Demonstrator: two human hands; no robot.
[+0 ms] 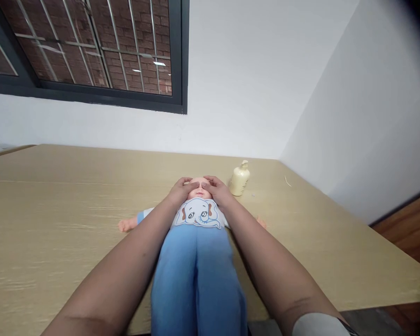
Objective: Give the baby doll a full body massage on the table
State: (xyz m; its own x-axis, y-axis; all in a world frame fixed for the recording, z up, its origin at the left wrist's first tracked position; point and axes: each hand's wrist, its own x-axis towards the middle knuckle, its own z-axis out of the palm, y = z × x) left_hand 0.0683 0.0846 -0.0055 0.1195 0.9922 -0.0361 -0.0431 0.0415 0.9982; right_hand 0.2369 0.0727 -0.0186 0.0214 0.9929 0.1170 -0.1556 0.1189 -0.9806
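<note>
A baby doll (197,219) lies on its back on the light wooden table (56,210), head away from me. It wears blue trousers and a white top with an elephant print. Both arms of the doll stretch out sideways. My left hand (180,190) rests on the left side of the doll's head, fingers curved over the face. My right hand (217,190) rests on the right side of the head, fingertips on the face. Neither hand holds anything else.
A small cream pump bottle (240,178) stands upright just right of the doll's head, near my right hand. White walls meet in the corner behind the table; a barred window (91,46) is up left. The table's right edge drops to a wooden floor (409,233).
</note>
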